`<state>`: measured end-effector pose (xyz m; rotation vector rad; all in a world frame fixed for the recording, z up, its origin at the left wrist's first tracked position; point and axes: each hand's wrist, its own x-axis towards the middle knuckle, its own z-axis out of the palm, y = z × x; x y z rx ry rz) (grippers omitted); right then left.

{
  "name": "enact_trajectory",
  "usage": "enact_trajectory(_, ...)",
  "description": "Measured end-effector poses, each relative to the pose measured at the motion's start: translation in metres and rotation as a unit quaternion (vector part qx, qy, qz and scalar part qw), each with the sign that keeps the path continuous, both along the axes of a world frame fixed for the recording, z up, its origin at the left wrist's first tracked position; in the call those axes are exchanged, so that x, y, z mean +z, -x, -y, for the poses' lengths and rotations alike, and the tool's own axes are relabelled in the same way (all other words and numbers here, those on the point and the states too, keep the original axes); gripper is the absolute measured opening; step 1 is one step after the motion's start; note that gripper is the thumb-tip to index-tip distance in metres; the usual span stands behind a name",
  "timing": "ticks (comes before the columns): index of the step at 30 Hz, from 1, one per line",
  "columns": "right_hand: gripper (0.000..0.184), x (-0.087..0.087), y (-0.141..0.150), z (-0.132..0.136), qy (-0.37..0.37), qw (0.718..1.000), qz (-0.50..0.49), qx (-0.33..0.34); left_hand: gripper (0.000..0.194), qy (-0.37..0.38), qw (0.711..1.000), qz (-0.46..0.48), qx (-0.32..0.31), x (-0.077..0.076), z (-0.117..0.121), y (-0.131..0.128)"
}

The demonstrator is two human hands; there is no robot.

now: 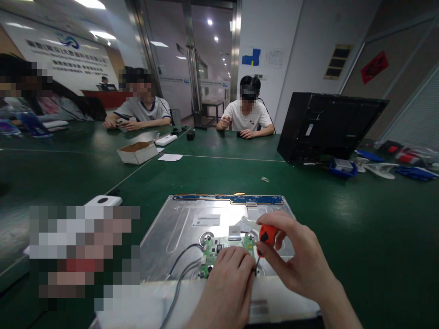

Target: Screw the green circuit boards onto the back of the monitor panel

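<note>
My right hand (302, 256) grips a screwdriver (267, 234) by its orange-red and black handle, between thumb and fingers. Its thin shaft slants down to the right edge of a green circuit board (214, 249). Across that board lies my left hand (229, 283), fingers bent and pressed together, their tips by the lower end of the shaft; whatever they pinch is hidden. The board sits on a silver metal panel (161, 237) with a blue board strip (212, 198) along its far edge. Grey and black cables (183, 274) run from the board's left side.
A blurred-out patch (85, 256) covers the left foreground, beside a white device (106, 201). Farther off are an open cardboard box (137, 153) and a paper (170, 157). A large black monitor (325, 125) stands at right near a blue tray (343, 169). Several people sit across the green table (212, 176).
</note>
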<state>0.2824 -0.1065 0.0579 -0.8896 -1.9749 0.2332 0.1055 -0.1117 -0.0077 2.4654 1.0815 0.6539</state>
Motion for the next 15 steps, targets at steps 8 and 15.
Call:
enact_trajectory(8, 0.036, 0.0015, -0.0006, -0.0001, 0.002, 1.000, 0.003, -0.005, 0.019, -0.008, 1.000, -0.004, 0.002, 0.0001, 0.0011, -0.0007)
enact_trajectory(15, 0.042, 0.0016, -0.0020, 0.0008, 0.009, 1.000, 0.024, -0.005, 0.021, 0.000, 1.000, 0.006, 0.002, -0.0004, 0.0010, -0.0005)
